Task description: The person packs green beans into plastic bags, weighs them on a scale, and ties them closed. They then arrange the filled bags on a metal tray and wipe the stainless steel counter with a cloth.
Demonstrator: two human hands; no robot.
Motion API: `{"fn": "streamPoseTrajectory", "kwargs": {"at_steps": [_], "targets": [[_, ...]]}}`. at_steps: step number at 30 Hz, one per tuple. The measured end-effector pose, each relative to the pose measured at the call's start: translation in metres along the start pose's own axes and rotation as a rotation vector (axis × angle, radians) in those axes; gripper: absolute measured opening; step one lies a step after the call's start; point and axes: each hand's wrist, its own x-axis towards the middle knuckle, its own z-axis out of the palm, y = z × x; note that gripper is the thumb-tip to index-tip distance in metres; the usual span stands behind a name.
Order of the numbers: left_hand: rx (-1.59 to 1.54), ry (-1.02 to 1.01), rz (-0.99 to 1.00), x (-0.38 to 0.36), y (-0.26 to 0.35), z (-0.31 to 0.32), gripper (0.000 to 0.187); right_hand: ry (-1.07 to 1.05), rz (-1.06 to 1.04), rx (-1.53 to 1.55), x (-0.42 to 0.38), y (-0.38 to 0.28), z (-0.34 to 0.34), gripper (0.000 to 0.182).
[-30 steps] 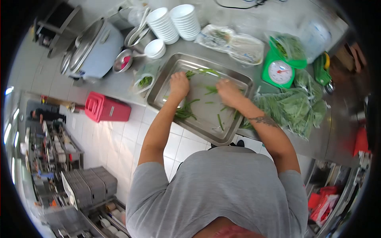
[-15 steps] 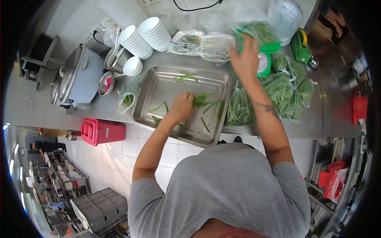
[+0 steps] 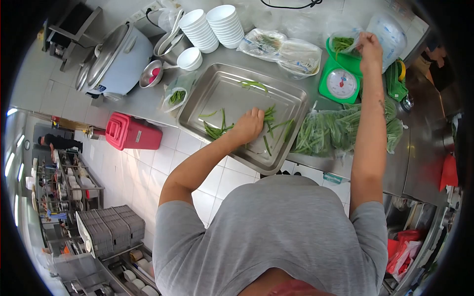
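Observation:
My left hand is in the metal tray, its fingers closed around some cut green beans. More loose bean pieces lie in the tray to its left and right. At the upper right, my right hand pinches the edge of a clear plastic bag of green beans at the green scale. The scale's round dial faces me. Filled bags of green beans lie to the right of the tray.
Stacked white bowls, wrapped packets and a small bag of beans surround the tray. A large pot stands left, a red bin on the floor. Far left, a person stands by racks.
My right hand has moved from above the scale to the bag's edge, uncovering the dial. My left hand remains low in the tray, now closed on beans. The whole view has shifted.

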Motion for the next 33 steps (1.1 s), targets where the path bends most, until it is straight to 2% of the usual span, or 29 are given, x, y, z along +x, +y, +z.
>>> {"fn": "streamPoseTrajectory", "kwargs": {"at_steps": [2,5,8,9,11,14,17,18,22,25,26,28,29,31,33], "targets": [[0.005,-0.047,-0.053,0.002,-0.003,0.003,0.016,-0.049,-0.012,0.183,-0.001,-0.031,0.01,0.011],[-0.015,0.079,-0.022,-0.002,-0.005,0.007,0.017,-0.201,-0.019,0.375,-0.007,-0.073,0.033,0.013],[-0.127,0.054,-0.155,-0.003,-0.012,0.008,0.019,-0.431,0.087,0.462,0.003,-0.058,0.046,0.016],[-0.249,0.091,-0.229,-0.004,-0.019,0.005,0.019,-0.515,0.135,0.48,0.007,-0.048,0.052,0.017],[-0.494,0.168,-0.373,-0.009,-0.04,-0.003,0.019,-0.463,0.199,0.373,-0.064,-0.066,0.093,0.016],[-1.428,0.125,-0.771,-0.02,-0.042,-0.073,0.022,-0.524,0.292,0.311,-0.136,-0.044,0.133,0.012],[-1.796,0.275,-0.594,-0.04,-0.059,-0.071,0.019,-0.715,0.371,0.291,-0.195,0.002,0.153,0.012],[-1.803,0.374,-0.632,-0.04,-0.049,-0.079,0.019,-0.731,0.414,0.274,-0.211,0.018,0.157,0.012],[-1.7,0.282,-0.506,-0.051,-0.043,-0.073,0.022,-0.783,0.544,0.228,-0.258,0.051,0.158,0.015],[-1.761,0.319,-0.54,-0.058,-0.034,-0.077,0.028,-0.87,0.341,0.064,-0.275,0.035,0.15,0.018],[-1.734,0.313,-0.549,-0.059,-0.031,-0.078,0.03,-0.947,0.173,-0.16,-0.278,0.047,0.146,0.026],[-1.676,0.302,-0.564,-0.065,-0.026,-0.083,0.033,-0.888,-0.233,-0.361,-0.287,0.037,0.138,0.033],[-1.588,0.227,-0.601,-0.068,-0.022,-0.09,0.033,-0.848,-0.438,-0.457,-0.292,0.03,0.133,0.037],[-1.409,0.085,-0.666,-0.075,-0.009,-0.105,0.032,-0.769,-0.367,-0.503,-0.298,0.024,0.127,0.041],[-1.148,-0.009,-0.573,-0.083,0.001,-0.102,0.035,-0.647,-0.257,-0.484,-0.301,0.025,0.125,0.039]]}}
